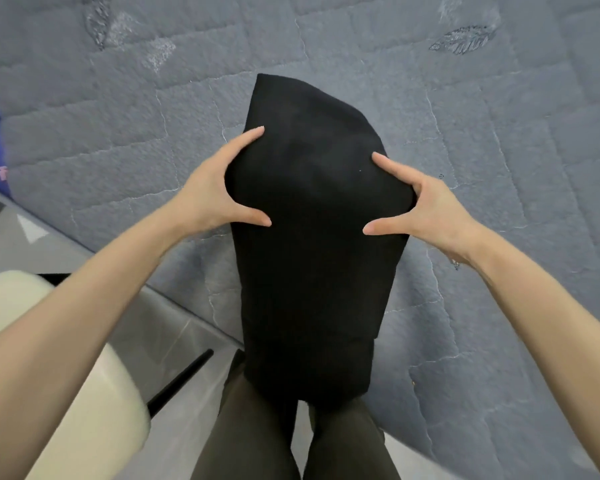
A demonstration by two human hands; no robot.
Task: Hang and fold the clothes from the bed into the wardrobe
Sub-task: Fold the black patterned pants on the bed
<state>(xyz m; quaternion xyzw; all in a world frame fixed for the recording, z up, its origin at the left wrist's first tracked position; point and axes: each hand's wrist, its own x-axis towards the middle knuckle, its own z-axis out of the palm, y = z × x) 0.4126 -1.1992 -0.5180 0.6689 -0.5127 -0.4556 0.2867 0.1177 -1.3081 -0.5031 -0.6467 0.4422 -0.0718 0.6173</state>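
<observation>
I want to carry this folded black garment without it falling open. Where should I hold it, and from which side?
Take the black garment by its long side edges near the middle, one hand from each side, as the left hand and right hand do. It is a long, narrow fold, so this probably keeps layers together.

Left grip [212, 192] and right grip [430, 213] clasp, arms outstretched.

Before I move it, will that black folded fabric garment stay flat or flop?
Probably floppy: the black folded fabric garment bends past the hands, and its near end hangs down by the legs. Likely light: the left hand and right hand carry it by its side edges alone. Its folds may slip open.
</observation>
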